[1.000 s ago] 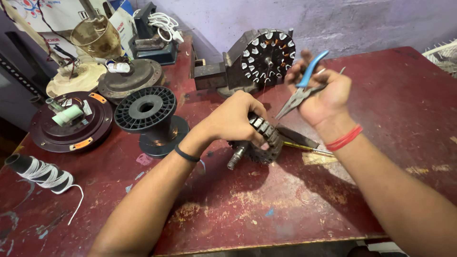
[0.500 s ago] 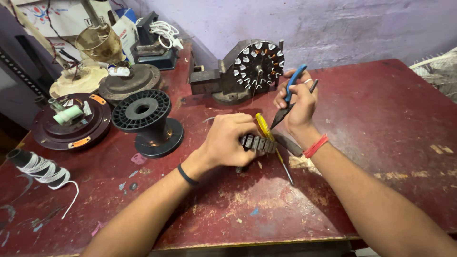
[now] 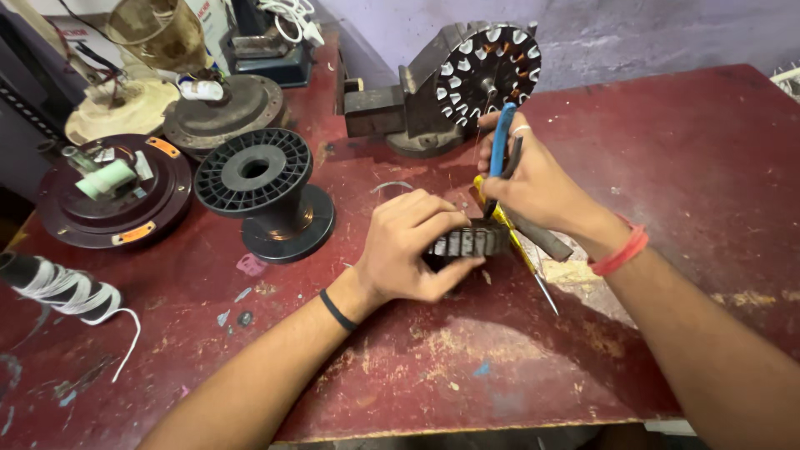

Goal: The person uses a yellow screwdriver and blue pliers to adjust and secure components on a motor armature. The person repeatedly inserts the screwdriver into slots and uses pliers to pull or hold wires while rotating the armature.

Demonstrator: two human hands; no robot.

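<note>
the left hand [image 3: 412, 246] has its grip closed around a dark slotted metal core [image 3: 467, 242], fingers curled over its top, pinning it to the red bench [image 3: 683, 167] near the middle. the right hand [image 3: 537, 183] grips blue-handled pliers [image 3: 500, 146], handles up and nose pointing down at the core's right end. a yellow-handled screwdriver [image 3: 512, 242] lies on the bench just beside the core, partly under the right hand, its shaft pointing near and right. farther back stands a grey bench vise [image 3: 392, 104] holding a round wound stator [image 3: 490, 71]. to the left sits an empty black plastic spool [image 3: 262, 187], and farther left a dark round motor cover [image 3: 108, 196]. a roll wound with white cord [image 3: 58, 287] lies at the left edge.
</note>
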